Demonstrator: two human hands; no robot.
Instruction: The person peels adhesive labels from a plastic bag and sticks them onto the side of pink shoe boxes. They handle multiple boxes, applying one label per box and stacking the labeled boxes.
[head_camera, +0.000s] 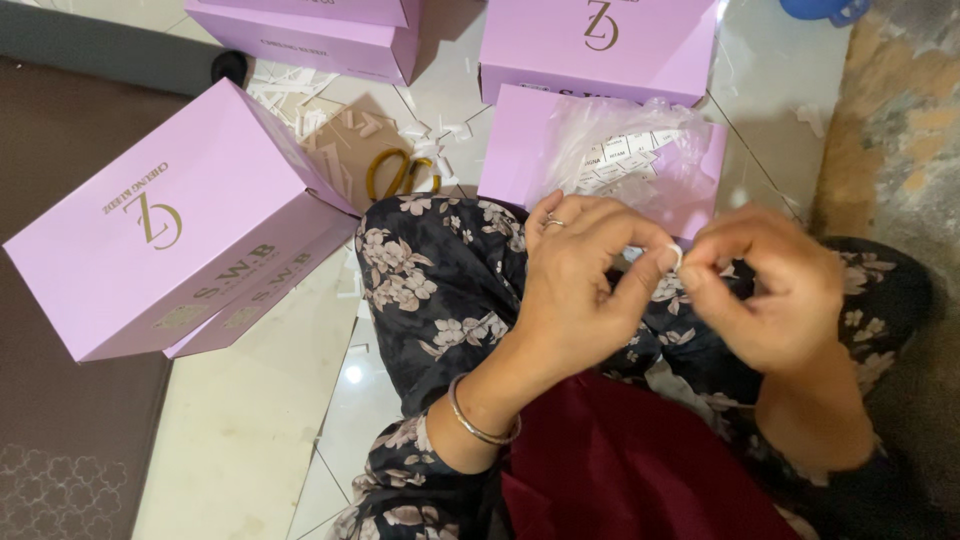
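My left hand (580, 285) and my right hand (775, 290) meet above my lap, fingertips pinched together on a tiny white paper sticker (676, 257). The left hand wears a ring and a metal bangle at the wrist. Just beyond the hands lies a lilac box (520, 150) with a clear plastic bag of small white labels (625, 150) on top. My lap is covered by dark floral cloth (440, 290) and dark red cloth (620, 470).
A stack of lilac boxes (170, 220) sits at the left on the tiled floor (240, 430). More lilac boxes (600, 45) stand at the back. Yellow-handled scissors (400, 172) lie among white paper scraps (300, 95). A dark mat (60, 440) borders the left.
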